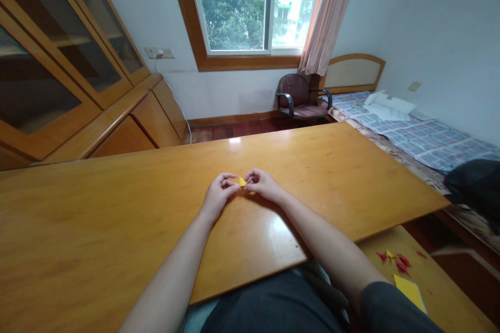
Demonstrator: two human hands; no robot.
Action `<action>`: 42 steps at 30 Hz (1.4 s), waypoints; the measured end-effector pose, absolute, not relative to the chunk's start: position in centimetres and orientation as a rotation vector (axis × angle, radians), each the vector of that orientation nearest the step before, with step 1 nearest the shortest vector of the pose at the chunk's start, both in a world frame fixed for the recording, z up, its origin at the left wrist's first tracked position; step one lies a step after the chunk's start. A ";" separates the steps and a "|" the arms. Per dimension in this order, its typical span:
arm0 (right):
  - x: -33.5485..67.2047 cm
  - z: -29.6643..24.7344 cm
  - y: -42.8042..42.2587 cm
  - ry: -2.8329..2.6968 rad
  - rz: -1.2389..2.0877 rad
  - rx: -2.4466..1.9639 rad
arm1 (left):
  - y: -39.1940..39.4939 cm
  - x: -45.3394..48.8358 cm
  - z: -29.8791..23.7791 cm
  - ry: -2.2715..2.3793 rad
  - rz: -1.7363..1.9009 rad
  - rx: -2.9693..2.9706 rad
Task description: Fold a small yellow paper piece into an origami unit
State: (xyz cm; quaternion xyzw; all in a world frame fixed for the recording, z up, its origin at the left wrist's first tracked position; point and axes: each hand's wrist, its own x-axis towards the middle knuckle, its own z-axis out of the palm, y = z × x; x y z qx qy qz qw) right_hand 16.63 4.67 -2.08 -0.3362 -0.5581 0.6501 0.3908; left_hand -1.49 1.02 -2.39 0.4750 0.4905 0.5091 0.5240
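Note:
A small folded piece of yellow paper is held between my two hands, just above the wooden table. My left hand pinches its left side with thumb and fingertips. From the other side my right hand grips it the same way, fingers curled. The paper has a pointed top; its lower part is partly hidden by my fingertips, and its finer folds are too small to make out.
On a lower wooden surface at the right lie several small red folded papers, a yellow folded one and a yellow paper stack. Beyond stand a chair, a bed with a black bag, and a cabinet.

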 end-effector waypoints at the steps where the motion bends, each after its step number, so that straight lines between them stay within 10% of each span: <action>1: 16.6 -2.1 4.7 -1.418 1.658 -0.855 | 1.0 -1.5 -2.4 1.174 1.216 1.134; 42: 16.3 -2.2 5.0 -1.336 1.619 -0.997 | 1.4 -1.5 -2.8 1.367 1.389 1.326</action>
